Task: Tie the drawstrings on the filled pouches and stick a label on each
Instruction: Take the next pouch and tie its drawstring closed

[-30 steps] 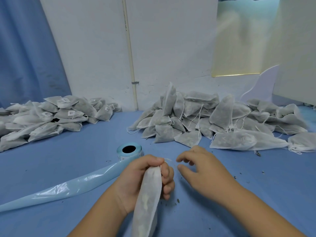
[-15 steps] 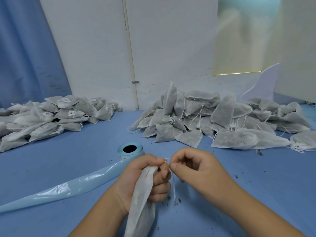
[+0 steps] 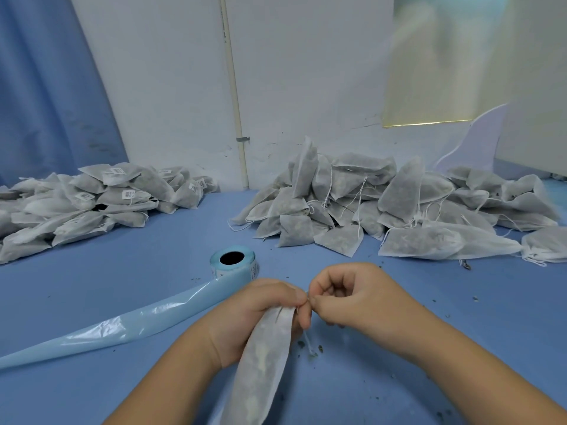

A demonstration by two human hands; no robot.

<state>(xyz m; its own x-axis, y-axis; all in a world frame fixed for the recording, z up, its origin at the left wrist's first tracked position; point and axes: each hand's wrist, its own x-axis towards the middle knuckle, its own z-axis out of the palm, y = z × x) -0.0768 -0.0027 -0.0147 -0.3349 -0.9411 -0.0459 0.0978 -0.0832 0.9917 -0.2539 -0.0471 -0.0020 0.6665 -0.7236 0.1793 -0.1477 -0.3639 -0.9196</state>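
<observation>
Just this side of the label roll (image 3: 232, 265), the person has both hands together over the blue counter (image 3: 460, 332). The left hand (image 3: 260, 314) is wrapped round the gathered neck of one filled pouch (image 3: 264, 363). The pouch's long body runs from that fist straight back toward the person, so its mouth points at the roll. The right hand (image 3: 352, 302) sits knuckle to knuckle with the left, fingers curled in and thumb and forefinger pinching the drawstring (image 3: 308, 340) right at the pouch's mouth. A loose end of the string dangles below the two hands onto the counter among dark crumbs.

I'd say the knot is being made now, and it all turns on that one spot. The string comes out at the far end of the pouch, and the right hand is the one placed to loop or pull it while the left keeps the neck bunched.

From the roll a pale blue backing strip (image 3: 138, 323) trails off to the left. Beyond the roll to the right lies a heap of unlabelled pouches (image 3: 399, 210) with loose strings. Beyond it to the left lies a heap of labelled pouches (image 3: 92, 204).
</observation>
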